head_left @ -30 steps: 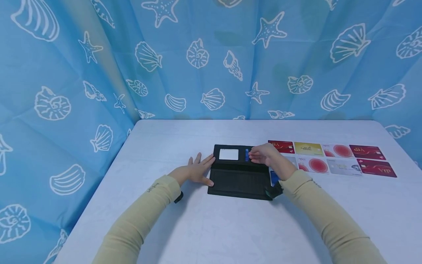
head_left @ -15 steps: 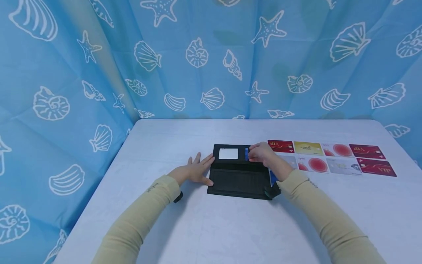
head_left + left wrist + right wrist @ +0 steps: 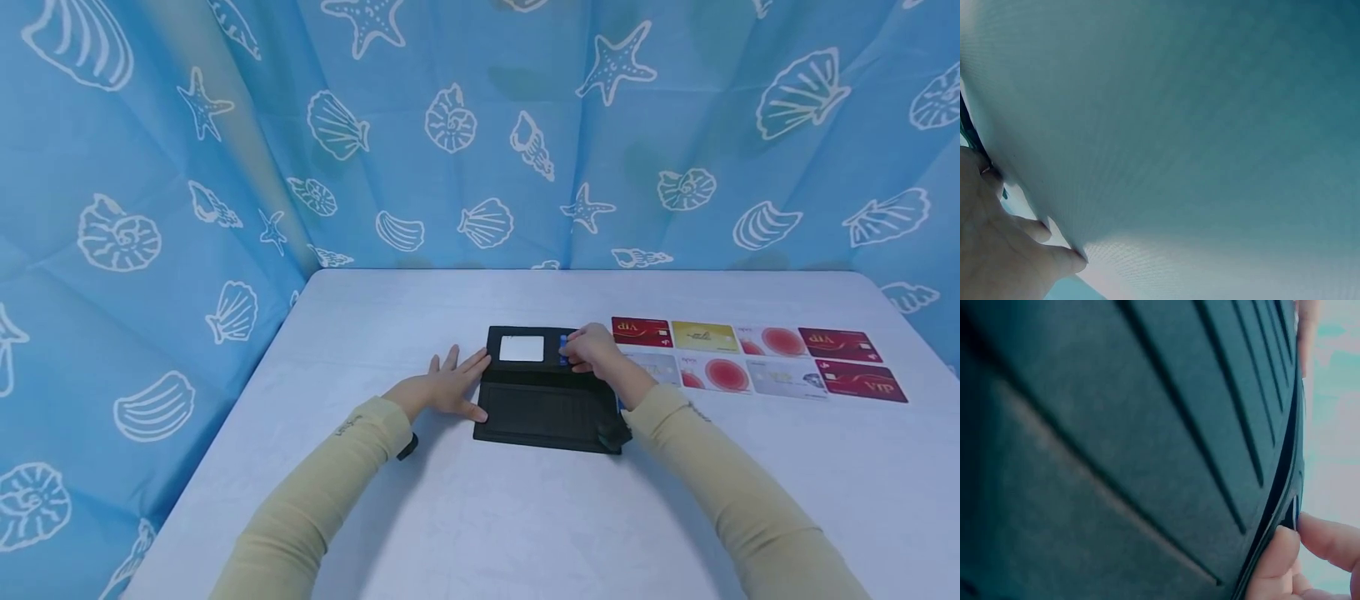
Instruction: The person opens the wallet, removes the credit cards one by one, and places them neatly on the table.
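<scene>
A black long wallet (image 3: pixel 547 412) lies unfolded on the white table. Its upper flap has a window with a white insert (image 3: pixel 522 348). Beside that window, a blue card (image 3: pixel 563 350) shows partly in the upper flap. My right hand (image 3: pixel 600 350) pinches this card at its right side, thumb and forefinger together; the right wrist view shows the fingertips (image 3: pixel 1279 550) at the wallet's edge, the card mostly hidden. My left hand (image 3: pixel 450 387) has its fingers spread, with the tips on the wallet's left edge. In the left wrist view the left hand (image 3: pixel 1010 250) touches the tabletop.
Right of the wallet, several cards lie in two rows, among them a gold card (image 3: pixel 705 337), a dark red VIP card (image 3: pixel 861 381) and a silver card (image 3: pixel 786 377). A sliver of blue shows by the right wrist. A blue shell-print curtain (image 3: pixel 480 167) hangs behind the table.
My right hand has shifted slightly left, and its fingers have gone from fairly straight to curled at the blue card. My left hand and the wallet stay put.
</scene>
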